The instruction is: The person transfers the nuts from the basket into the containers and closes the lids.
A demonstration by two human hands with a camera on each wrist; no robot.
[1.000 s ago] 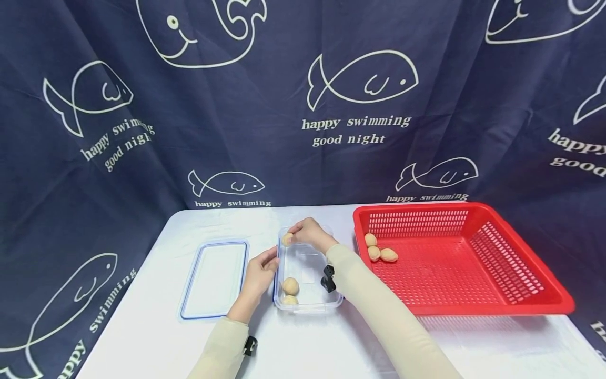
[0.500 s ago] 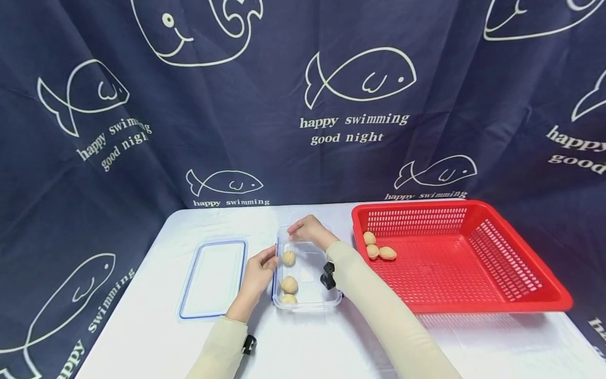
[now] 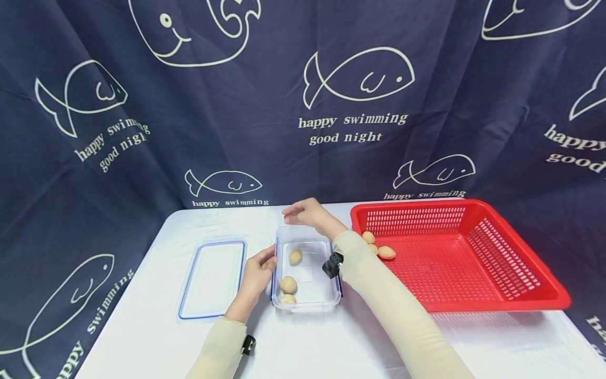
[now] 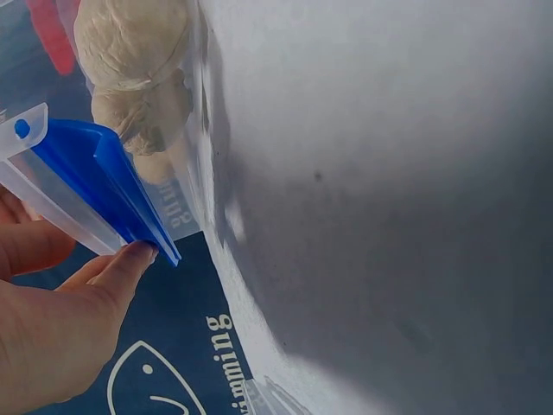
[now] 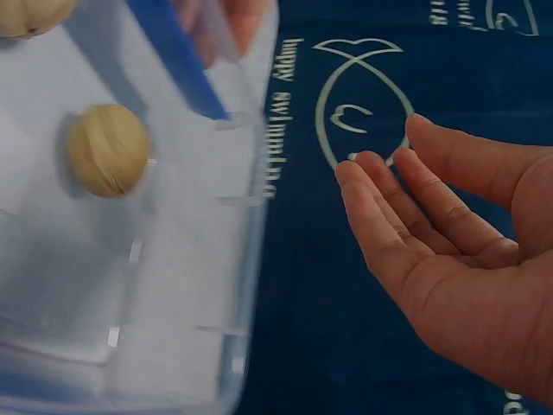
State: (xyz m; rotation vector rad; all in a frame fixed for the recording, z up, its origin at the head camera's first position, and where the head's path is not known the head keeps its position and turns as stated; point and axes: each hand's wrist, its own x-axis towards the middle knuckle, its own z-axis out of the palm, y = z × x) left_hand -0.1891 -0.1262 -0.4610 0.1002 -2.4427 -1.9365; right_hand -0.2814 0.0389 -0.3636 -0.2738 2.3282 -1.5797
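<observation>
A clear plastic food container point(image 3: 310, 305) with blue side latches point(image 4: 108, 177) stands without its lid. Inside lie a walnut point(image 3: 295, 257) near the middle and two more walnuts point(image 3: 288, 285) by the near left corner. My left hand point(image 3: 257, 275) holds the container's left side, thumb and fingers at the rim and the blue latch. Beyond the far rim hovers my right hand point(image 3: 310, 215), holding nothing. In the right wrist view its fingers point(image 5: 380, 212) are relaxed and slightly bent, apart from the thumb.
The blue-edged lid point(image 3: 210, 279) lies flat left of the container. To the right is a red perforated basket point(image 3: 454, 268) with several walnuts point(image 3: 386, 252), partly hidden by the right sleeve. A dark blue fish-print curtain point(image 3: 284, 105) hangs behind the white table point(image 3: 142, 326).
My right hand let go of a walnut in the container, then rose away past the far rim. That walnut rolled nearer and rightward. My left hand stayed at the container's side.
</observation>
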